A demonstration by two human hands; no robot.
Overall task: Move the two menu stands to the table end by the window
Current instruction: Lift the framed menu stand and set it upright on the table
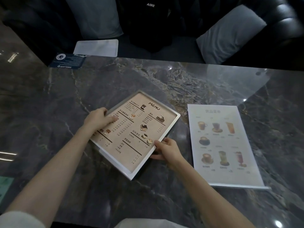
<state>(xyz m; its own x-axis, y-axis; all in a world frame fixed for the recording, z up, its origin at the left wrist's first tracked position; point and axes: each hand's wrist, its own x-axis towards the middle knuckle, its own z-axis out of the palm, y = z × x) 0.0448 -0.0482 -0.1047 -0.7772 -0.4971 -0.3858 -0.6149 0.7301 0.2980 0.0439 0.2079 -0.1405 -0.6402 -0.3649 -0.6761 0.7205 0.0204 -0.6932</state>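
Menu stands are two on the dark grey marble table. One is a beige menu card in a silver metal frame, marked "MENU", lying tilted near the table's middle with its top corner toward 1 o'clock. The left hand grips its edge at 9 o'clock, thumb on the printed face and fingers curled over the rim. The right hand pinches the frame's edge at 4 o'clock, thumb on top, fingers tucked beneath. The other is a clear acrylic stand with a pale drinks sheet, just beside the frame at 3 o'clock and untouched, apart from the right hand. A dark blue printed card sits on the table's far edge at 11 o'clock. Grey cushions rest on the black leather sofa beyond.
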